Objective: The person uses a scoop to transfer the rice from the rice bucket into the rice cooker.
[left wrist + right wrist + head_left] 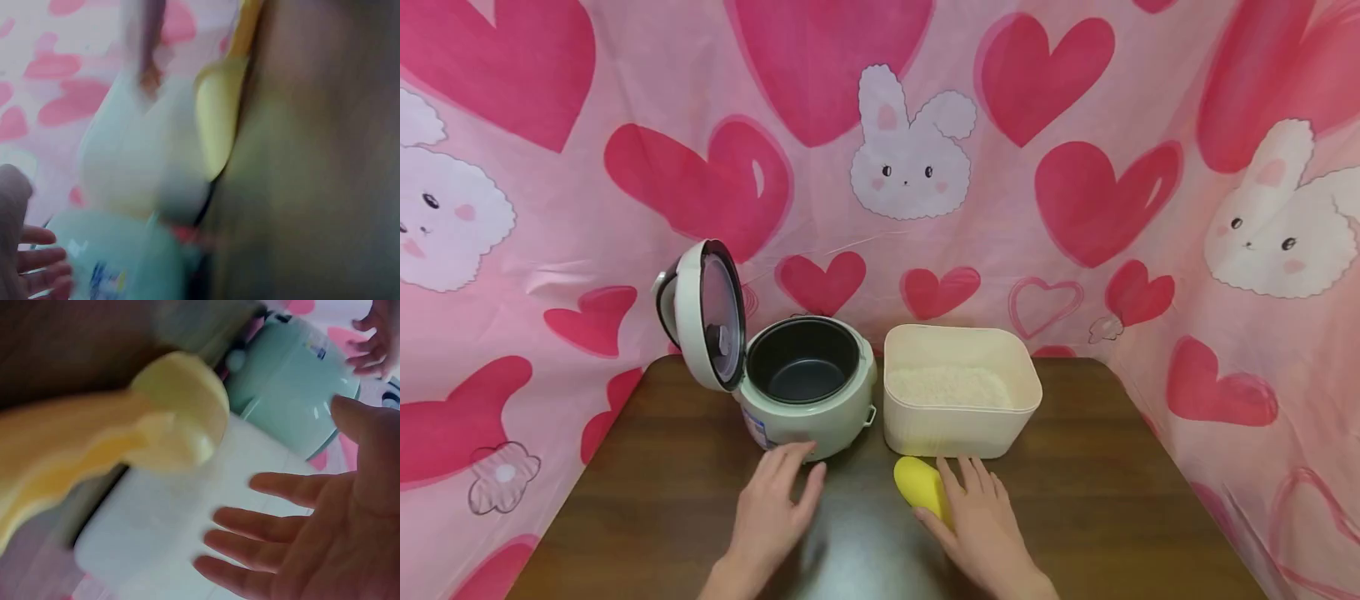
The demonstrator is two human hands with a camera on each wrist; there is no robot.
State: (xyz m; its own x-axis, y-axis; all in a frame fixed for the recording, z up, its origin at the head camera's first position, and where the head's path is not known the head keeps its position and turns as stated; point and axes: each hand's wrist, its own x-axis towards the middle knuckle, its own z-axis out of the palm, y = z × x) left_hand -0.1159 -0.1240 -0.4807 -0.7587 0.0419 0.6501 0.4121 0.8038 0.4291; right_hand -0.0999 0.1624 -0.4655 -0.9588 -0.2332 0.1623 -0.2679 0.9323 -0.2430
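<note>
The right hand [988, 521] lies with fingers relaxed against the yellow scoop [922, 488]; the left hand [771, 512], fingers spread and holding nothing, touches the rice cooker [808, 400].

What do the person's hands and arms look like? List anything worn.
Both the left hand and the right hand are bare: no gloves, rings or watch show. The wrists at the bottom edge of the head view are bare too, with no sleeve in sight. Nothing is marked on them.

Both forearms reach forward. The left hand [772, 508] lies palm down, fingers straight and slightly spread. The right hand [981, 521] lies flat too, fingers extended, thumb out.
</note>
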